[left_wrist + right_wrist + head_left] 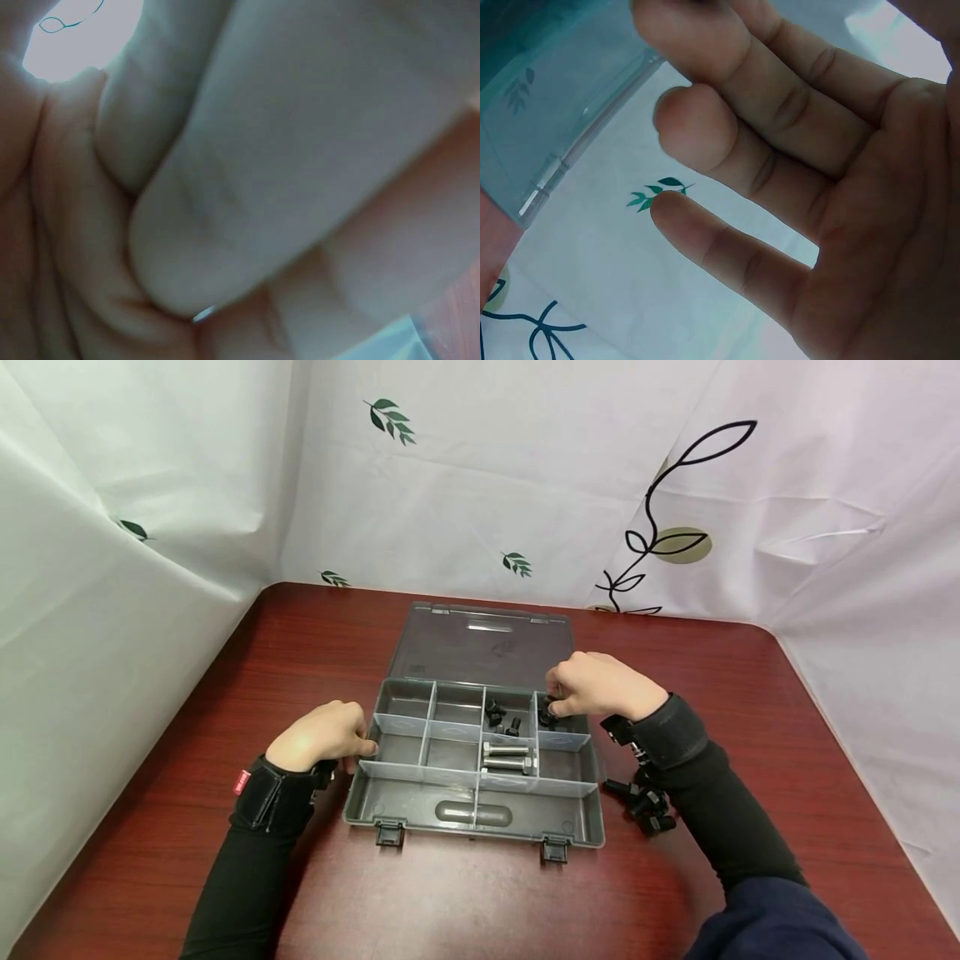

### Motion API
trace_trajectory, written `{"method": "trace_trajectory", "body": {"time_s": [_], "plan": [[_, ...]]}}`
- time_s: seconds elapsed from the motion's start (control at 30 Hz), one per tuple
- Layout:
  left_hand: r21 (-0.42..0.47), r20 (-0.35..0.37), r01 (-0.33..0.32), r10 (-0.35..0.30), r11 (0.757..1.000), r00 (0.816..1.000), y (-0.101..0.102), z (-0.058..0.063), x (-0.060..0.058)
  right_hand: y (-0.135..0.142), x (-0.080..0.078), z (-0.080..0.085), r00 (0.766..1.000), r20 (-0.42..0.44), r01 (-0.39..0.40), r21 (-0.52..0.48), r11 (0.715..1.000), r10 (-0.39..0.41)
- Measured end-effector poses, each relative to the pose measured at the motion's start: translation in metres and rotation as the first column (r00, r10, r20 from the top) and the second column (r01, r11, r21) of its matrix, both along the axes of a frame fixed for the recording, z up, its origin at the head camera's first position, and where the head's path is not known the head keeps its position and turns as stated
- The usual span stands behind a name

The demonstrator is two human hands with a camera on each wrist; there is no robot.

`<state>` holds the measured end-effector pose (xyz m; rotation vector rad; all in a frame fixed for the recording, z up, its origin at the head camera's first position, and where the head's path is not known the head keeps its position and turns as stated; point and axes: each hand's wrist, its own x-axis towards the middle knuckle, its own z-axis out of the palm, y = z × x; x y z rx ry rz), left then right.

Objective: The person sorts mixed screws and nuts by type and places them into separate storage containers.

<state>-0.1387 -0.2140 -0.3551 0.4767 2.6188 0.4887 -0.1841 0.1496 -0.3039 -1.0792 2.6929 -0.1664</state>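
Note:
A grey plastic compartment box [408, 793] lies with its lid folded back on the table. My left hand [322, 737] grips the box's left wall, thumb over the rim; in the left wrist view its curled fingers [247, 165] fill the picture. Over the back right compartment, my right hand [603, 683] pinches a black bolt [551, 700], partly hidden by the thumb and fingers. Other black pieces lie just below it. In the right wrist view the outer fingers [705, 135] are spread and loosely bent. Black bolts [513, 727] lie one compartment to the left.
Silver bolts [508, 763] lie in a middle compartment. Beside the box's right side, a pile of black bolts [647, 806] sits partly under my right forearm. The open lid [480, 647] stretches toward the back edge, and white patterned cloth [480, 485] surrounds the table [420, 902].

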Motion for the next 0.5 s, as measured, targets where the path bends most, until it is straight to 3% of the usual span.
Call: {"method": "trace_trajectory", "body": {"time_s": [0.5], "plan": [[-0.014, 0.006, 0.005, -0.005, 1.000, 1.000, 0.000, -0.001, 0.001, -0.028, 0.000, 0.008, 0.993, -0.085, -0.086, 0.022, 0.996, 0.088]]}}
